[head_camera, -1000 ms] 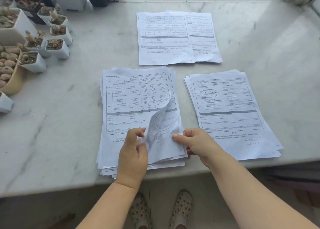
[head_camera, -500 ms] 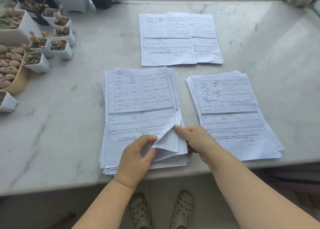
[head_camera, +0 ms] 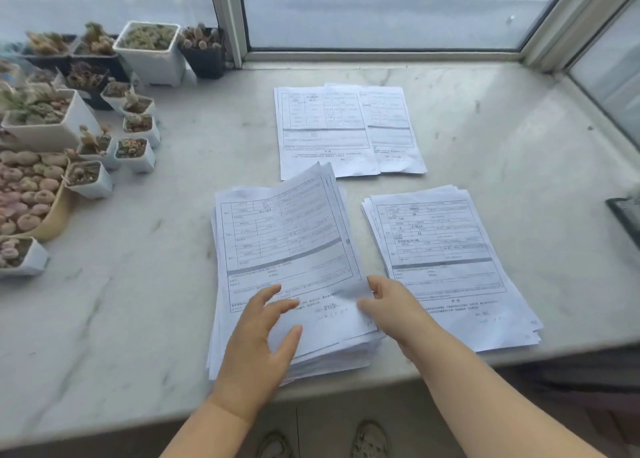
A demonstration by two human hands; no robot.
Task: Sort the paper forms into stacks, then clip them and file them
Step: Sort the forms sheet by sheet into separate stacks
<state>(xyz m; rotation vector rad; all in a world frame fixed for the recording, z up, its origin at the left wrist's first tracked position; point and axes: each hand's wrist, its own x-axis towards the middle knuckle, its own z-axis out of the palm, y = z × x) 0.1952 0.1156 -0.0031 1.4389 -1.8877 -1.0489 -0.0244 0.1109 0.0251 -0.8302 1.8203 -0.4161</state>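
A thick stack of printed forms (head_camera: 242, 319) lies at the near middle of the marble sill (head_camera: 138, 284). Its top form (head_camera: 287, 235) sits skewed, with the far corner raised off the stack. My right hand (head_camera: 391, 308) pinches that form at its lower right edge. My left hand (head_camera: 258, 346) hovers over or lightly touches the stack's near left part, fingers spread. A thinner sorted stack (head_camera: 446, 260) lies to the right. Two overlapping forms (head_camera: 325, 128) lie farther back.
Several small pots of succulents (head_camera: 135, 145) crowd the sill's left side, with bigger planters (head_camera: 152, 55) by the window frame (head_camera: 228, 21). A dark object (head_camera: 625, 215) pokes in at the right edge. The sill's front edge runs just under my wrists.
My left hand let go of the folded-up corner and opened. The top form flattened out, and my right hand now lifts and turns it. The view tilted up toward the window.
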